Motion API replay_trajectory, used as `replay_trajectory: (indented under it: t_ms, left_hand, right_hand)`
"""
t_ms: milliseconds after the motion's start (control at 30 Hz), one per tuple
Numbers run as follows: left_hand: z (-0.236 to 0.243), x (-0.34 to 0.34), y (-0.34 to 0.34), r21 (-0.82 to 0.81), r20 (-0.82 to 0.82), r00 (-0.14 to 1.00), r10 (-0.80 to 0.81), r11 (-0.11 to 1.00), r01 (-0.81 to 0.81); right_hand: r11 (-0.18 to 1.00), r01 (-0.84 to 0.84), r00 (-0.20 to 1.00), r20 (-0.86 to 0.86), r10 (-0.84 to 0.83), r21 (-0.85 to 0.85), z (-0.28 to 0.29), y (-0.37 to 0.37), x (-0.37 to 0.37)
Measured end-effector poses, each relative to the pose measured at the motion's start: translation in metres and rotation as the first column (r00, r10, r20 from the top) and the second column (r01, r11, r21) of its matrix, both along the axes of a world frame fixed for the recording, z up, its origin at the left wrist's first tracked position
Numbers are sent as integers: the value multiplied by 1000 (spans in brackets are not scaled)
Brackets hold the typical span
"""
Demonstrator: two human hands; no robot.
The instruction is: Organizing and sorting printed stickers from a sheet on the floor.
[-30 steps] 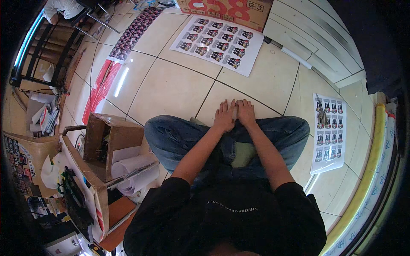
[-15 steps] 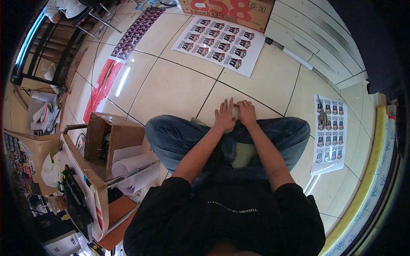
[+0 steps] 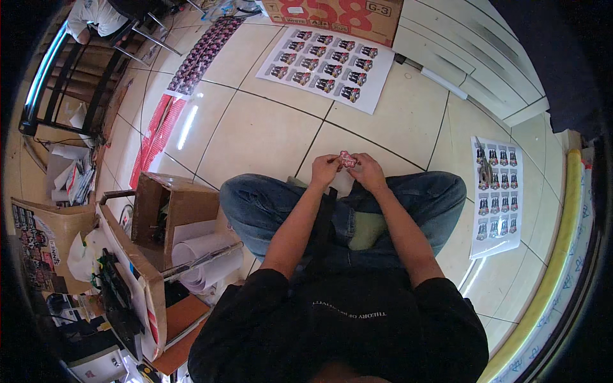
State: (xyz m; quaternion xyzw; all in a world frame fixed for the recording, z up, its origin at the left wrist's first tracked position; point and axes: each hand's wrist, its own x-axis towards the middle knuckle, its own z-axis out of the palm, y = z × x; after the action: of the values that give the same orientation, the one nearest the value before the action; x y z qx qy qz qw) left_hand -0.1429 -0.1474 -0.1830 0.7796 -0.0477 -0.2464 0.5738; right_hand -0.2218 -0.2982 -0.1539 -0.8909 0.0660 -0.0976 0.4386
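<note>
Between my two hands, above the floor in front of my crossed legs, is a small red-and-white cut-out sticker (image 3: 347, 159). My left hand (image 3: 325, 171) pinches its left side with the fingertips. My right hand (image 3: 368, 173) has its fingers closed at the right side. The sticker's print is too small to make out. Off to my right lies a printed sticker sheet (image 3: 496, 209) with rows of the same picture, and a pair of scissors (image 3: 485, 171) rests on it. Another printed sheet (image 3: 325, 67) lies on the floor ahead of me.
A cardboard box (image 3: 338, 18) and a white drawer cabinet (image 3: 469, 54) stand at the far side. To my left are an open brown carton (image 3: 185, 210) and a paper roll (image 3: 201, 258). Long yellow and white rolls (image 3: 543, 281) line the right. Another person (image 3: 99, 19) sits far left.
Both hands were down by the floor, fingers stretched out and pressing. Now they are lifted, drawn in, and hold up the red-and-white sticker, which was hidden before.
</note>
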Motion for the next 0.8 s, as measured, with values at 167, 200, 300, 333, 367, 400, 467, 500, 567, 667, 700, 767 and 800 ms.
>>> replay_trajectory:
  t_ms: [167,200,300,333,367,400,467,500,567,667,700,767,800]
  left_hand:
    - [-3,0,1,-190,-160,987,6,981,-36]
    - [-3,0,0,-180,-166,986,8,983,-38]
    - [5,-2,0,-209,-189,982,2,977,-43]
    - [10,-2,-1,-170,-140,990,-29,985,5]
    - [15,-2,-1,-96,-119,991,-59,994,47]
    - [21,-4,0,-128,-92,994,-63,990,51]
    - [34,-7,1,61,230,949,-217,976,208]
    - [40,-6,1,95,196,954,-226,973,211]
    - [49,-7,5,347,541,686,-486,872,345]
    - [58,-1,9,547,454,576,-679,723,422]
    - [59,1,9,536,477,572,-668,737,413]
    - [60,5,9,605,397,538,-743,653,455]
    - [60,6,9,621,367,541,-757,632,463]
  right_hand:
    - [946,0,1000,-8,-2,-324,1,1,-2]
    - [936,-8,1000,-9,6,-351,1,1,-1]
    - [917,-28,1000,-19,22,-397,-1,-1,0]
    - [906,-33,998,-55,11,-421,0,-2,0]
    - [908,-39,999,-29,30,-416,0,-3,0]
    - [899,-53,998,-52,33,-435,1,-4,-1]
    - [887,-66,997,-73,37,-456,3,-8,-1]
    - [870,-95,994,-96,55,-484,5,-11,-2]
    - [854,-124,989,-136,63,-506,8,-16,-5]
    - [821,-179,984,-111,141,-543,10,-20,-9]
    - [811,-207,978,-135,158,-547,11,-20,-10]
    - [802,-236,971,-159,177,-548,11,-18,-11]
    - [819,-224,974,-150,170,-528,11,-17,-11]
